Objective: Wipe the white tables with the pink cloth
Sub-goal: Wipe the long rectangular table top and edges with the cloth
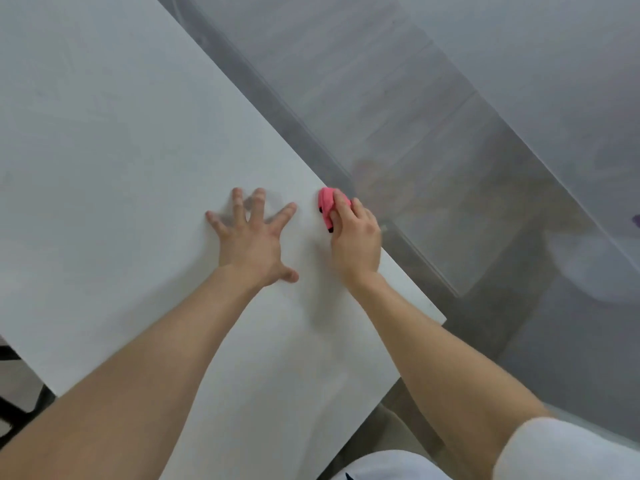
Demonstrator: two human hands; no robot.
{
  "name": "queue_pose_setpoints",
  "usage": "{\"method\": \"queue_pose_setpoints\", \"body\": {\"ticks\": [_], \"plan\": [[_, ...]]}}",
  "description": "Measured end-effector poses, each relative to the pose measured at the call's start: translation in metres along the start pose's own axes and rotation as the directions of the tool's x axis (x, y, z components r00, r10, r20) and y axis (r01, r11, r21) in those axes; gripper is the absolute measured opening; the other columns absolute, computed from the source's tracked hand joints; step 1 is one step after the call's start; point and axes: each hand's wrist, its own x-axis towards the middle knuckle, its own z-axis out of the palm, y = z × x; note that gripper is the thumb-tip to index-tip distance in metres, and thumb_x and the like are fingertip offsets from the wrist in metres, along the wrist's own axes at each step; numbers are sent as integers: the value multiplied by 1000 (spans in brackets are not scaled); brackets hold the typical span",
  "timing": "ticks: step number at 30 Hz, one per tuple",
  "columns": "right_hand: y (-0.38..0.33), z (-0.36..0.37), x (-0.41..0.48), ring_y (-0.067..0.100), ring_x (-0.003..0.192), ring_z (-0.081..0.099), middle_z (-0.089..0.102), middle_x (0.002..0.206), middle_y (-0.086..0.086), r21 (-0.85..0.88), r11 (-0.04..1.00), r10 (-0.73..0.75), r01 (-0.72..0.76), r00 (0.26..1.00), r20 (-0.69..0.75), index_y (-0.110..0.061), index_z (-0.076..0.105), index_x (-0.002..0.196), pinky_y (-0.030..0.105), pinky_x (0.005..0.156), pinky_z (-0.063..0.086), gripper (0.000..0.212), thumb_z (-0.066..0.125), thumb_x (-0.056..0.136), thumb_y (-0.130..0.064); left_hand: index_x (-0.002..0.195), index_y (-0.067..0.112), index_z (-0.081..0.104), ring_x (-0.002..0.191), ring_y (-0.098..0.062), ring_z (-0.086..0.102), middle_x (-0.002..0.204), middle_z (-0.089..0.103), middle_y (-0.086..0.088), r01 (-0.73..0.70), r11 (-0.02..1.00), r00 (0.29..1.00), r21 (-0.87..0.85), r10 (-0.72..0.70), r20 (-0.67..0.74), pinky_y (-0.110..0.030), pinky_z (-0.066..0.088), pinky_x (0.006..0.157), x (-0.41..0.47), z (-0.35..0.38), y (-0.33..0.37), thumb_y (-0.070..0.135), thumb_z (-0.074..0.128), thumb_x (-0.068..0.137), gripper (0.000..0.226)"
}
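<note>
Grey plank floor [398, 116] beyond and right of the right hand [353, 237], blurred. White rounded blur [595, 268] well right of that hand, can't tell what it is. Small purple bit [636, 220] at the far right edge, unidentifiable. Black bars [14, 407] well down-left of the left hand [252, 237]. White sleeve [571, 448] and white garment [391, 465] near the wearer, behind both hands.

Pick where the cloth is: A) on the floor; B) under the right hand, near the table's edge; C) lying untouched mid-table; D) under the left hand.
B: the right hand grips the cloth close to the edge of the table, while the left hand lies spread flat on the top, apart from it.
</note>
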Motion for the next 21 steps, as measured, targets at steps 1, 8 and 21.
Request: {"method": "queue_pose_setpoints", "body": {"ticks": [1,8,21], "plan": [[-24,10,23,32,87,56,63,100,7,21,1000,-21,21,1000,20,-20,67,142,48,80,53,41,45,107,-22,162,59,-9,161,-44,-20,173,-16,-8,-1,1000,1000,-2,1,-4,-83,14,118,0,1,0,90,78,60,137],[59,-45,-59,22,97,61,65,110,-5,54,998,-14,14,1000,-4,-26,68,146,40,74,54,38,60,110,-15,163,56,-13,161,-44,-22,174,-20,-7,5,1000,1000,16,-6,11,-82,14,119,-3,-1,-2,91,75,64,137],[-49,6,51,25,103,62,65,111,-4,279,959,-93,58,989,113,-30,68,143,43,89,54,37,50,112,-40,160,61,-10,163,-41,-16,174,-13,-5,16,1000,1000,17,-16,-21,-78,18,119,-5,-6,-2,92,77,57,139]]}}
